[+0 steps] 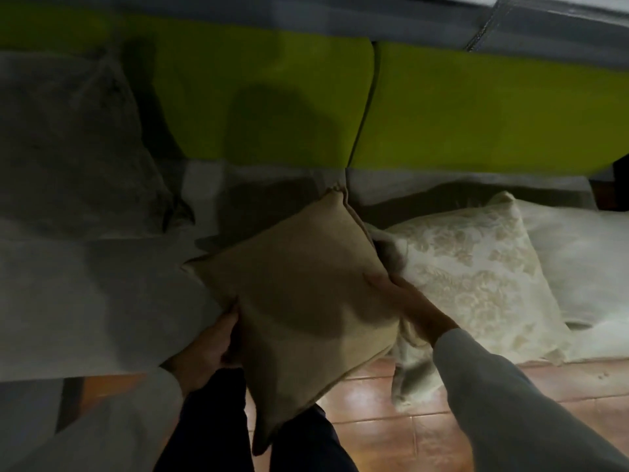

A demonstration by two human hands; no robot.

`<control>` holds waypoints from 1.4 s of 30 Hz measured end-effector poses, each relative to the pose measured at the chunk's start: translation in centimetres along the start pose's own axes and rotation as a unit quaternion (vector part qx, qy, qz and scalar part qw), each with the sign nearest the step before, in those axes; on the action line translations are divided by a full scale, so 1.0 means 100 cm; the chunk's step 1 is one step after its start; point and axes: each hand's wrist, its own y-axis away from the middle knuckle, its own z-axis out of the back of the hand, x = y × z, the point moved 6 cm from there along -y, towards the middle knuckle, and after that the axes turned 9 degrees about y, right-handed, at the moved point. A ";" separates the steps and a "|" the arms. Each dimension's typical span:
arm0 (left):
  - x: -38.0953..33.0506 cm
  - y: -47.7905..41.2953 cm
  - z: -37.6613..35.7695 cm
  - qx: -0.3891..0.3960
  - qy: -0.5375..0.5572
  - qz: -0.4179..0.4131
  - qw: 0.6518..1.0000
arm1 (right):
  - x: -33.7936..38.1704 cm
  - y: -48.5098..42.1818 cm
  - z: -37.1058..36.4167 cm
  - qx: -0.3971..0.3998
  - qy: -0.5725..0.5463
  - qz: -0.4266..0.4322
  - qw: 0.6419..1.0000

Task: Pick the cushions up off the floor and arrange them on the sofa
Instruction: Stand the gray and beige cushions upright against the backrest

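Fingers of your left hand (207, 349) and right hand (405, 308) clasp the plain tan square cushion (299, 301) by its sides, above the grey sofa seat (102, 294); a grey cushion (68, 141) and a cream floral cushion (476, 274) already rest there; this one looks left to place.

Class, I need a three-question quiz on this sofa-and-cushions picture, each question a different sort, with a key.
1. True or false: both hands grip the tan cushion.
2. Which cushion lies right of it? A) patterned cream cushion B) red cushion C) striped cushion
3. Fill in: the sofa's back cushions are ____ in colour.

Key: 1 true, the left hand and right hand hold opposite edges. 2 A. 3 green.
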 end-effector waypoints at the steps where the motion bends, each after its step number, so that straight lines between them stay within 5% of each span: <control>1: -0.010 0.004 -0.001 -0.006 0.014 -0.008 1.000 | 0.000 0.000 0.002 0.006 0.008 -0.006 1.000; 10: -0.157 0.077 0.029 0.065 -0.010 -0.190 0.980 | 0.105 0.034 0.015 0.066 0.010 0.176 0.982; 14: -0.200 0.100 0.043 0.044 0.057 -0.309 0.948 | 0.159 0.050 0.025 0.063 -0.059 0.234 0.968; 18: -0.224 0.107 0.059 0.061 0.146 -0.321 0.934 | 0.194 0.049 0.036 0.031 -0.114 0.272 0.955; 21: -0.237 0.102 0.057 0.073 0.015 -0.369 0.926 | 0.205 0.040 0.036 -0.052 -0.097 0.266 0.958; 23: -0.243 0.102 0.057 -0.001 -0.116 -0.429 0.896 | 0.208 0.034 0.037 -0.113 -0.077 0.266 0.954; 28: -0.270 0.099 0.059 -0.037 -0.334 -0.454 0.825 | 0.210 0.024 0.046 -0.190 -0.031 0.264 0.945; 39: -0.414 0.118 0.047 -0.112 -0.440 -0.541 0.708 | 0.297 -0.004 0.091 -0.277 0.042 0.286 0.916; 42: -0.441 0.096 0.043 -0.148 -0.457 -0.529 0.700 | 0.315 -0.020 0.089 -0.299 0.069 0.258 0.916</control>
